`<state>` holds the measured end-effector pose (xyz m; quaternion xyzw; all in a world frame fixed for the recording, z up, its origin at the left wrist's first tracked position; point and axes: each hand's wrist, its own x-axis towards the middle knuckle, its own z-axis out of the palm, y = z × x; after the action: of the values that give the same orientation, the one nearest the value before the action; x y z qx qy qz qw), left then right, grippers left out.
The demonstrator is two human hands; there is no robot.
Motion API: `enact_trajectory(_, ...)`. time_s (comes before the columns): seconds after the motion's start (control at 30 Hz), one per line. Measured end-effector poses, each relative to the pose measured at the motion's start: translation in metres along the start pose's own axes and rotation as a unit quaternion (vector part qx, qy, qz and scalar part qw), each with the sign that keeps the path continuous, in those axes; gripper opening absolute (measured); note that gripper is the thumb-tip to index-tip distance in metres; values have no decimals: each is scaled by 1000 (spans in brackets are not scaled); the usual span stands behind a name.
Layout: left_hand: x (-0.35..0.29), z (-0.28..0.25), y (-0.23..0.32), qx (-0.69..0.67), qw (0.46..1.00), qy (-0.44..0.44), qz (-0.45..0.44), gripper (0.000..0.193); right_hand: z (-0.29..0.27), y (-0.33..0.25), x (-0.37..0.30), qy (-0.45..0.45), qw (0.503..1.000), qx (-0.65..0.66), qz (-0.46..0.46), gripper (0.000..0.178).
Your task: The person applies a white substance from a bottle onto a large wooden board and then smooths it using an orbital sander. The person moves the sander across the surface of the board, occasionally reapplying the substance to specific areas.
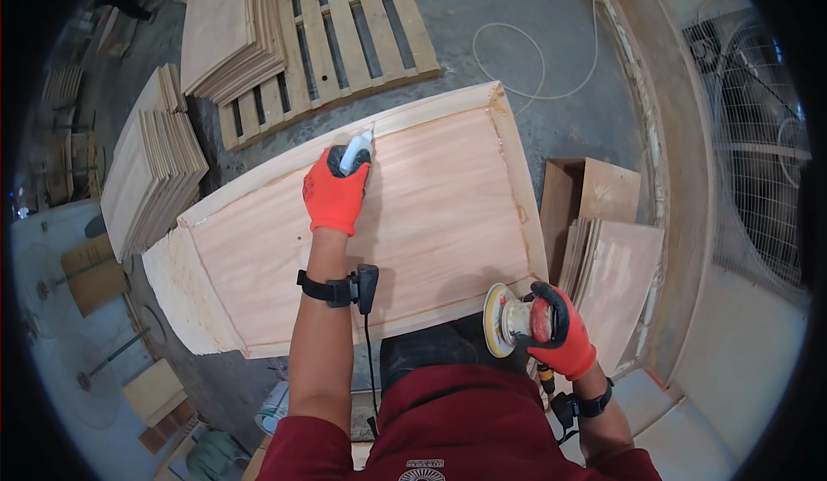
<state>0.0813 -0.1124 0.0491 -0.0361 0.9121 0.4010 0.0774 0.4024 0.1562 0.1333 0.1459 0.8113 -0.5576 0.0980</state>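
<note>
Red and black gloves cover both hands. The left hand (332, 192) is wrapped around a pale squeeze bottle (356, 152), its fingers partly hiding the lower end; the nozzle points at the far border of a framed wooden panel (448, 197), though whether the tip touches is hard to tell. The right hand (566, 336) grips a round sander (517, 319) at the panel's near right corner. Its disc is turned sideways, and contact with the wood cannot be judged. A yellow-and-black fitting (545, 379) shows only partly below that hand. The left forearm covers part of the panel's near edge, and whatever supports the panel is hidden beneath it. Beyond lie a slatted pallet (370, 86) and a stack of sheets (220, 33), both cut off by the upper edge; the far left fades into blur.
</note>
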Motion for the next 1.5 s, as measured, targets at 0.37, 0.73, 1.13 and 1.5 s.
enact_trajectory(0.37,7,17,27,4,999,-43,-9,29,-12,3,9,0,1000,25,13,87)
enact_trajectory(0.73,21,47,41,0,998,-62,1,31,-16,19,13,27,999,30,16,87)
enact_trajectory(1.13,28,79,71,3,996,-81,43,31,-23,29,10,51,998,20,26,87)
enact_trajectory(1.5,43,105,89,29,993,-113,34,33,-18,28,13,55,997,33,46,89)
